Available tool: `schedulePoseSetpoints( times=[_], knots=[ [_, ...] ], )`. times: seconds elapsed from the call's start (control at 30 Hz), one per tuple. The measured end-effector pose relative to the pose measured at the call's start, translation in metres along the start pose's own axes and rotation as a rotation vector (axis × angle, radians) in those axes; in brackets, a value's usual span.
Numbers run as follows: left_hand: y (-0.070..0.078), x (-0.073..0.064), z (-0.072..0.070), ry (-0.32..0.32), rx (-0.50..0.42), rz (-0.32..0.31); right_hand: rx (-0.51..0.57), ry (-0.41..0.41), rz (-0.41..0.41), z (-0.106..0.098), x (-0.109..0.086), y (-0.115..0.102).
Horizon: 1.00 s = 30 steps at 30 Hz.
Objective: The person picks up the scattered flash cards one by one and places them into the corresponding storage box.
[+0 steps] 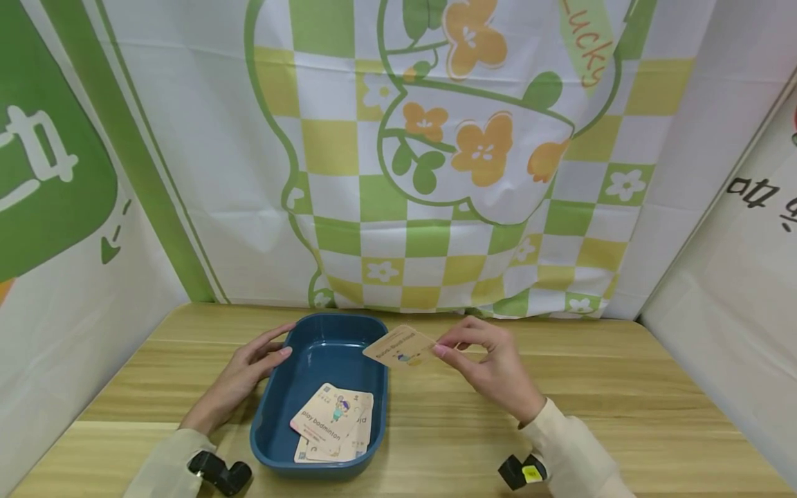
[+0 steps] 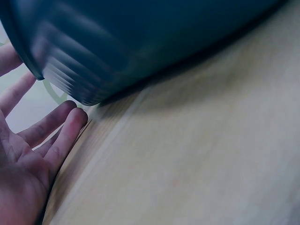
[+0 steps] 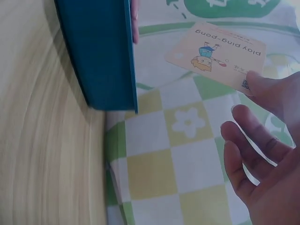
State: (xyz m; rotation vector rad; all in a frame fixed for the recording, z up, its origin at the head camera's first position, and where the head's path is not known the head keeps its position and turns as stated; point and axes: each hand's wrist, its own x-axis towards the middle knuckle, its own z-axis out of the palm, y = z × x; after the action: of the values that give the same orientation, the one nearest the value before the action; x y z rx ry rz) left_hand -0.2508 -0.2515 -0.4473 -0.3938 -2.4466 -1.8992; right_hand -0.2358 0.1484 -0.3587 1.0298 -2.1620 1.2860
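A blue tray stands on the table, with several picture cards lying overlapped in its near end. The top card reads "play badminton". My left hand rests against the tray's left side near the far corner, its thumb at the rim. In the left wrist view its fingers are fairly straight and spread beside the tray. My right hand pinches a "play ping-pong" card by one corner between thumb and index finger. That card is tilted above the tray's right rim. The other right fingers are loosely bent.
The wooden table extends on both sides of the tray. A checked, flowered cloth hangs behind its far edge, and printed white panels stand left and right. Black wrist devices are worn at both cuffs.
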Motion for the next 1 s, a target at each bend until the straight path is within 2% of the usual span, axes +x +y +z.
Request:
schedulePoseSetpoints(
  times=[0.17,0.3,0.5,0.7,1.0],
  knots=[
    [0.001,0.0,0.0,0.0,0.001,0.011,0.018,0.015,-0.069,0.013,-0.001,-0.006],
    [0.001,-0.001,0.0,0.001,0.006,0.012,0.041,0.012,-0.077,0.027,-0.004,-0.011],
    [0.003,-0.002,0.0,0.006,0.016,0.011,0.073,0.022,-0.026,0.042,-0.008,-0.015],
    [0.003,-0.001,0.0,0.002,0.017,0.02,0.073,-0.027,0.048,0.049,-0.011,-0.013],
    [0.002,0.0,0.0,-0.005,0.003,0.01,-0.004,-0.093,0.099,0.051,-0.014,-0.012]
  ],
)
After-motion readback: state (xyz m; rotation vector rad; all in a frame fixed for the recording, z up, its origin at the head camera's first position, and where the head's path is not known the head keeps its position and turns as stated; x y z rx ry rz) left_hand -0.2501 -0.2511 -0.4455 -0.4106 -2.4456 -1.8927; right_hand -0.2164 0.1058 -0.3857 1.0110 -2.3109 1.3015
